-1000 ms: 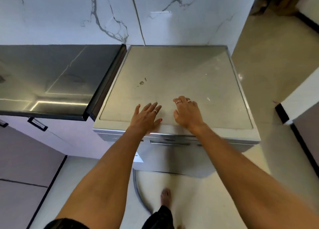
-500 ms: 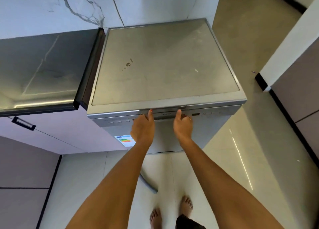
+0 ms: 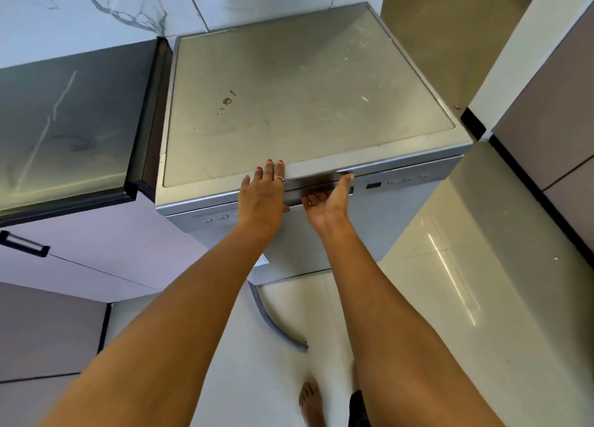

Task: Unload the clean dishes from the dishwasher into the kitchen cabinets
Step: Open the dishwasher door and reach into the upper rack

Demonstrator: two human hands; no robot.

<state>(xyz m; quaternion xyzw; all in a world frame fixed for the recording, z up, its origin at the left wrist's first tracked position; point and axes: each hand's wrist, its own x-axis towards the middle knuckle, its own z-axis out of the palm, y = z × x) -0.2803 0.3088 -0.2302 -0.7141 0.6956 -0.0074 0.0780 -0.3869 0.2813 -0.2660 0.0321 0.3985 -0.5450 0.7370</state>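
The dishwasher (image 3: 302,105) stands against the marble wall (image 3: 96,5), its door closed, with the dark counter (image 3: 64,118) just to its left and a grey hose (image 3: 273,323) on the floor below its front. The left hand (image 3: 262,195) lies flat with straight fingers across the dishwasher's front top edge. The right hand (image 3: 328,201), palm up, curls its fingers into the door handle (image 3: 321,187) recess beneath that edge, gripping it.
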